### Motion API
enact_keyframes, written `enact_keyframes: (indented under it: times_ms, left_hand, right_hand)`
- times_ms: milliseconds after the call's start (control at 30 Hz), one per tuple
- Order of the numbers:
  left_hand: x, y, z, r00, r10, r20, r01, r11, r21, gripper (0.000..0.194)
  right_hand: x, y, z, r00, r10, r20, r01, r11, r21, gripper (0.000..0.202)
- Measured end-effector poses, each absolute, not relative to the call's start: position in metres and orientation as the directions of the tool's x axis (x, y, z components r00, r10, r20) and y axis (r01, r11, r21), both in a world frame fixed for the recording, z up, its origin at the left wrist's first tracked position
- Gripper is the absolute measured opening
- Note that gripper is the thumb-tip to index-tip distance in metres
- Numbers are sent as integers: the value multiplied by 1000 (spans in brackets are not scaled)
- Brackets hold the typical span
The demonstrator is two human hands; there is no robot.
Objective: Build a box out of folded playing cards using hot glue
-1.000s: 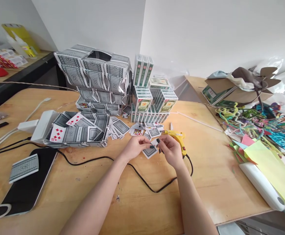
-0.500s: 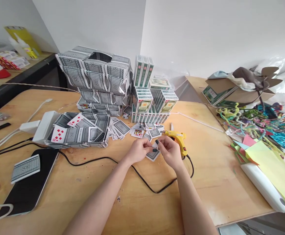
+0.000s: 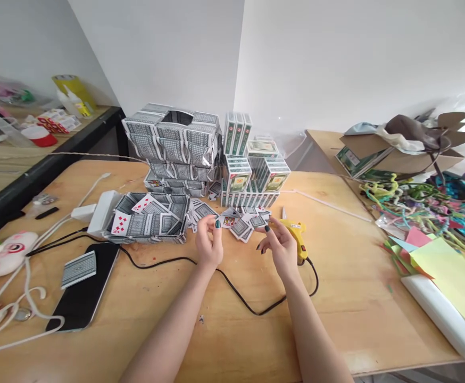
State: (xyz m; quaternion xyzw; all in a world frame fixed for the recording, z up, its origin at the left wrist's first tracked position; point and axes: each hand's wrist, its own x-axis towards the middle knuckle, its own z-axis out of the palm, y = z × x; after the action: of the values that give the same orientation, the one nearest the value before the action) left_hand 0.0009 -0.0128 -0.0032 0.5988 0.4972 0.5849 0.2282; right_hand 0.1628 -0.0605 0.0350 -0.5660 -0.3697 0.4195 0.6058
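My left hand (image 3: 209, 243) is raised over the table just right of the card-built tray, its fingers curled in with the thumb against them. Whatever it may pinch is too small to make out. My right hand (image 3: 280, 249) hovers apart from it, fingers spread and nothing visible between them. Right beside that hand lies a yellow hot glue gun (image 3: 298, 229) with a black cord. Loose playing cards (image 3: 240, 227) are scattered beyond and between both hands. To the left, a tray made of folded cards (image 3: 148, 239) holds more cards, two of them showing red diamonds.
Behind stand a stacked structure of folded cards (image 3: 172, 141) and several green card boxes (image 3: 238, 175). A phone (image 3: 83, 292) with one card on it lies at left, near white cables. Coloured paper (image 3: 451, 266) and pipe cleaners (image 3: 408, 197) cover the right side.
My hands have parted; half a second ago they met over a small white piece, with a card beneath. The left hand went left, and the view has swung toward the left.
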Motion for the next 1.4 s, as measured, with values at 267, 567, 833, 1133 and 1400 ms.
enact_keyframes:
  times_ms: [267, 567, 833, 1133, 1400]
  left_hand:
    - [-20, 8, -6, 100, 891, 443, 858, -303, 415, 40]
    - [-29, -2, -5, 281, 920, 273, 936, -326, 135, 28]
    - [-19, 3, 19, 320, 900, 297, 873, -402, 278, 27]
    - [0, 30, 8, 393, 882, 260, 739, -471, 481, 33]
    - [-24, 5, 8, 437, 860, 266, 720, -511, 470, 32]
  right_hand:
    - [171, -62, 34, 506, 855, 117, 119, 65, -991, 38]
    - [229, -73, 24, 655, 674, 342, 706, -383, -596, 42]
    - [255, -91, -17, 601, 797, 60, 705, -494, -509, 29]
    - [254, -93, -22, 760, 632, 152, 571, -537, -621, 35]
    - [247, -95, -4, 805, 542, 241, 583, -652, -485, 39]
